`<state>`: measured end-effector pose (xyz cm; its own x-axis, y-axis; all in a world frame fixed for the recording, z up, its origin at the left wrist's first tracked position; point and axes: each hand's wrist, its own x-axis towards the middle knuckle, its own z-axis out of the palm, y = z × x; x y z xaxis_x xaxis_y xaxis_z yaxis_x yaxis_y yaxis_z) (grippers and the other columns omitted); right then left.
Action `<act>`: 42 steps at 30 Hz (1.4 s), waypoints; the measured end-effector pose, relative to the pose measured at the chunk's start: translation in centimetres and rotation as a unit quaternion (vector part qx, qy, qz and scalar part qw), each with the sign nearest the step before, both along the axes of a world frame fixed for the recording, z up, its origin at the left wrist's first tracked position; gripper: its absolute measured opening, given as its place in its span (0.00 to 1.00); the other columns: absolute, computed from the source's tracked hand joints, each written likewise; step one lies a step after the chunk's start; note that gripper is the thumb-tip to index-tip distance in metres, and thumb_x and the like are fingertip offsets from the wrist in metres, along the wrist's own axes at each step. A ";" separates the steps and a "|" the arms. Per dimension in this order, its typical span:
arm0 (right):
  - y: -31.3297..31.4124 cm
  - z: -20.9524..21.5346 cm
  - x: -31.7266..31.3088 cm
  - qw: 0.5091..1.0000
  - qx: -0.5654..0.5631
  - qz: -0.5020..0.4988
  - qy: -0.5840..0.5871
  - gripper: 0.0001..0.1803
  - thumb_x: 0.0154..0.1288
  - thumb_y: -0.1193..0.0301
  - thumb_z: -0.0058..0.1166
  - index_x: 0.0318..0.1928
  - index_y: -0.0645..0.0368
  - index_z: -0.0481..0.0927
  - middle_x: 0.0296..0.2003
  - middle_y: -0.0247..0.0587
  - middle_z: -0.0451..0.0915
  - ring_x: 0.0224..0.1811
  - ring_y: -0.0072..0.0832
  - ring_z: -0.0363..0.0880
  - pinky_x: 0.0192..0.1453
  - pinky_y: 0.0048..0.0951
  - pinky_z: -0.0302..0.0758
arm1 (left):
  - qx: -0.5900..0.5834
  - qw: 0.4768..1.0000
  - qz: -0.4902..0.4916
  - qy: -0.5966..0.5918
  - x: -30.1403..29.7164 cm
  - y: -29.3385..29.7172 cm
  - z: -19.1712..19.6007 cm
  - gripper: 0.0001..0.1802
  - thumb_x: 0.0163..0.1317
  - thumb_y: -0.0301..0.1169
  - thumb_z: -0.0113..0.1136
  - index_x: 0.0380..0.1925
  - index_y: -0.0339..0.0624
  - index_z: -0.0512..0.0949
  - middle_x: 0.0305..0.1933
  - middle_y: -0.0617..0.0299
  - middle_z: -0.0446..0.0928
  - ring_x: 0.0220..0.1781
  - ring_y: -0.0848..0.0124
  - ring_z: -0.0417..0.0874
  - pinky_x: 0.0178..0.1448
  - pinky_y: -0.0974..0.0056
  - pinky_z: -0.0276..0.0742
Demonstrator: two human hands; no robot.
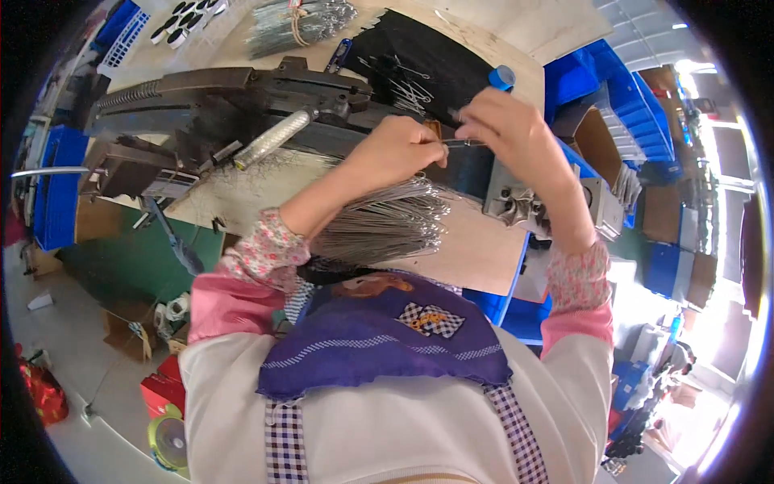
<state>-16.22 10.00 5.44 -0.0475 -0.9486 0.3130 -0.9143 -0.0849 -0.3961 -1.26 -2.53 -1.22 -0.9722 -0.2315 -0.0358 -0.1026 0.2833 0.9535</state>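
Observation:
My left hand (397, 149) and my right hand (504, 121) meet above the wooden bench (476, 242), both pinching one thin metal wire piece (459, 143) between the fingertips. Under my left forearm lies a fanned bundle of similar grey wire pieces (383, 226). More loose wire pieces rest on a black mat (419, 60) just beyond my hands. A dark metal machine (218, 105) with a spring and a shiny cylinder (270, 139) stands to the left of my left hand.
A tied bundle of wires (294, 24) lies at the far bench edge. Blue plastic bins (625, 97) stack at the right, another blue crate (56, 185) at the left. A grey metal fixture (516, 202) sits below my right wrist. Boxes and a red bag litter the floor at lower left.

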 end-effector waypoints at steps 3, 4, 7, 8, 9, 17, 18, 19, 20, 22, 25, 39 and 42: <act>0.1 -1.3 1.6 0.994 -0.065 0.040 0.084 0.07 0.50 0.76 0.58 0.32 0.59 0.78 0.29 0.40 0.76 0.36 0.38 0.78 0.39 0.34 0.76 | -0.378 0.922 0.050 0.066 0.8 -0.5 1.7 0.10 0.53 0.32 0.57 0.23 0.37 0.81 0.23 0.53 0.79 0.27 0.55 0.82 0.31 0.56 0.77; -0.5 -1.3 1.7 0.994 -0.062 0.043 0.083 0.07 0.50 0.76 0.58 0.32 0.59 0.78 0.29 0.40 0.76 0.36 0.38 0.78 0.39 0.34 0.76 | -0.471 0.880 0.048 0.038 1.4 -0.7 3.1 0.06 0.52 0.29 0.58 0.25 0.39 0.81 0.24 0.54 0.79 0.28 0.56 0.82 0.31 0.57 0.77; -2.1 -1.4 2.4 0.993 -0.072 0.048 0.077 0.08 0.54 0.79 0.60 0.37 0.64 0.80 0.32 0.44 0.80 0.37 0.38 0.79 0.40 0.32 0.77 | -0.562 0.814 0.078 0.127 3.1 -2.0 3.4 0.08 0.50 0.25 0.58 0.31 0.43 0.81 0.26 0.63 0.77 0.29 0.63 0.81 0.32 0.59 0.78; -2.2 -1.5 2.4 0.993 -0.079 0.052 0.074 0.08 0.54 0.79 0.60 0.37 0.64 0.80 0.32 0.44 0.80 0.37 0.38 0.79 0.40 0.32 0.77 | -0.568 0.810 0.079 0.122 3.6 -1.8 3.7 0.08 0.50 0.25 0.58 0.31 0.43 0.81 0.26 0.63 0.77 0.29 0.63 0.81 0.32 0.59 0.78; -2.2 -1.6 2.6 0.995 -0.088 0.037 0.014 0.09 0.54 0.79 0.59 0.38 0.64 0.81 0.33 0.44 0.81 0.37 0.38 0.80 0.41 0.31 0.77 | -0.553 0.811 0.115 0.152 4.2 -1.6 3.9 0.09 0.51 0.23 0.58 0.34 0.42 0.81 0.27 0.64 0.78 0.29 0.65 0.81 0.32 0.61 0.78; -5.6 -4.0 3.2 0.989 -0.125 0.001 -0.083 0.06 0.56 0.72 0.59 0.34 0.60 0.81 0.31 0.45 0.82 0.35 0.43 0.81 0.40 0.37 0.78 | 0.410 0.865 0.287 0.023 9.9 2.8 -1.1 0.23 0.73 0.43 0.43 0.42 0.31 0.77 0.26 0.58 0.74 0.11 0.80 0.63 0.15 0.76 0.56; -5.7 -4.1 3.0 0.989 -0.119 -0.012 -0.085 0.06 0.56 0.71 0.59 0.33 0.60 0.81 0.30 0.46 0.81 0.34 0.44 0.80 0.40 0.38 0.78 | 0.404 0.869 0.284 0.017 9.8 1.1 -1.0 0.23 0.73 0.43 0.43 0.42 0.31 0.77 0.26 0.58 0.74 0.11 0.80 0.63 0.15 0.76 0.56; -5.6 -3.7 3.2 0.988 -0.125 -0.018 -0.090 0.06 0.56 0.71 0.59 0.33 0.60 0.81 0.30 0.46 0.81 0.34 0.44 0.80 0.40 0.38 0.78 | 0.621 0.759 0.166 0.099 10.0 -1.4 -0.9 0.26 0.74 0.46 0.40 0.40 0.31 0.76 0.25 0.59 0.73 0.10 0.80 0.62 0.15 0.76 0.56; -5.3 -2.8 3.5 0.990 -0.078 -0.029 -0.110 0.06 0.56 0.71 0.59 0.32 0.61 0.81 0.30 0.48 0.81 0.34 0.46 0.80 0.40 0.38 0.77 | 0.790 0.586 0.039 0.175 10.6 -2.8 -0.7 0.29 0.74 0.49 0.37 0.39 0.31 0.76 0.24 0.60 0.71 0.10 0.80 0.62 0.14 0.75 0.56; -5.6 -2.7 3.1 0.990 -0.036 -0.051 -0.130 0.07 0.56 0.70 0.60 0.31 0.61 0.81 0.30 0.49 0.81 0.34 0.47 0.80 0.40 0.39 0.77 | 0.796 0.582 -0.051 0.156 9.6 -3.8 3.8 0.31 0.73 0.51 0.37 0.41 0.28 0.73 0.23 0.58 0.70 0.09 0.78 0.61 0.12 0.72 0.52; -6.0 -3.2 2.9 0.987 -0.050 -0.038 -0.147 0.08 0.55 0.70 0.60 0.32 0.62 0.80 0.29 0.51 0.80 0.34 0.48 0.79 0.40 0.40 0.77 | 0.777 0.609 -0.046 0.149 9.4 -2.6 5.3 0.31 0.72 0.52 0.39 0.44 0.29 0.71 0.23 0.57 0.71 0.09 0.77 0.62 0.13 0.71 0.54; -6.3 -4.2 3.1 0.994 -0.065 -0.026 -0.081 0.08 0.51 0.75 0.57 0.35 0.59 0.82 0.29 0.50 0.81 0.34 0.48 0.80 0.40 0.40 0.78 | 0.193 0.964 0.156 -0.099 7.7 1.1 3.8 0.20 0.67 0.41 0.51 0.47 0.33 0.71 0.26 0.60 0.73 0.13 0.79 0.66 0.16 0.73 0.59; -6.5 -4.2 3.2 0.995 -0.067 -0.037 -0.062 0.09 0.52 0.72 0.56 0.36 0.53 0.82 0.30 0.46 0.81 0.35 0.44 0.81 0.40 0.42 0.80 | -0.211 0.936 0.253 0.120 7.9 0.2 -4.9 0.18 0.66 0.41 0.55 0.43 0.35 0.75 0.26 0.62 0.75 0.15 0.79 0.69 0.18 0.74 0.62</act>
<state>-12.97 3.46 1.23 -0.1619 -0.8910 0.4241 -0.8645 -0.0792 -0.4963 6.67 -2.33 -6.14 -0.7018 -0.6095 0.3689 -0.1220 0.6129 0.7807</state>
